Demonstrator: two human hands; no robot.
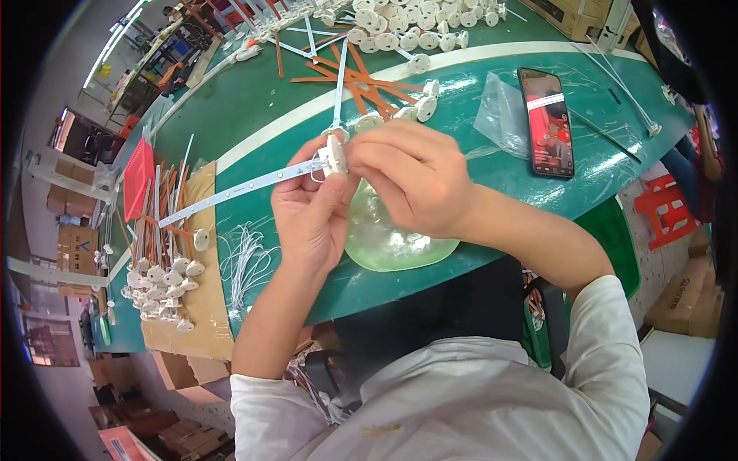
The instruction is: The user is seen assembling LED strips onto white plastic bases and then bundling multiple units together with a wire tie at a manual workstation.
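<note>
Mid-frame, left hand (307, 223) grips the white fitting (333, 156), right hand (423, 180) against it, hold hidden; pale strip (237, 190) slants lower left.

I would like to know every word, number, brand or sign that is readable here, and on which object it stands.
White light strip: tiny printed marks, too small to read.
Phone: small text on the screen, too small to read.
Left cardboard box: dark emblem and characters, too blurred to quote reliably.
Right cardboard box: slanted printing, too blurred to quote.
</note>
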